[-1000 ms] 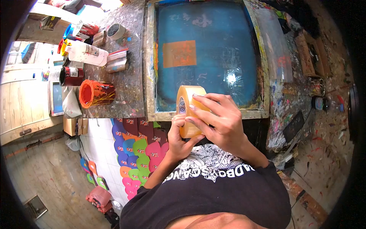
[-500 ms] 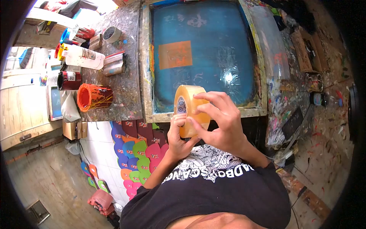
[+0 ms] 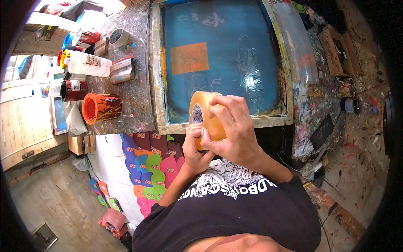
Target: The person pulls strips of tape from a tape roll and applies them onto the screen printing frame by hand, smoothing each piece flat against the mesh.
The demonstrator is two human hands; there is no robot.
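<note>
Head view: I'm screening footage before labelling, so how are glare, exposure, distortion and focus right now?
Head view: bright glare on the blue printing screen, lower right of the orange patch; head view: upper-left background washed out; head view: fisheye bending, with black corners; head view: the tape roll looks reasonably sharp, though its core print is too small to read.

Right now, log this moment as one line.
left hand: holding tape roll | right hand: curled against roll's outer surface | framed blue screen: beyond hands, orange patch on its left half
</note>
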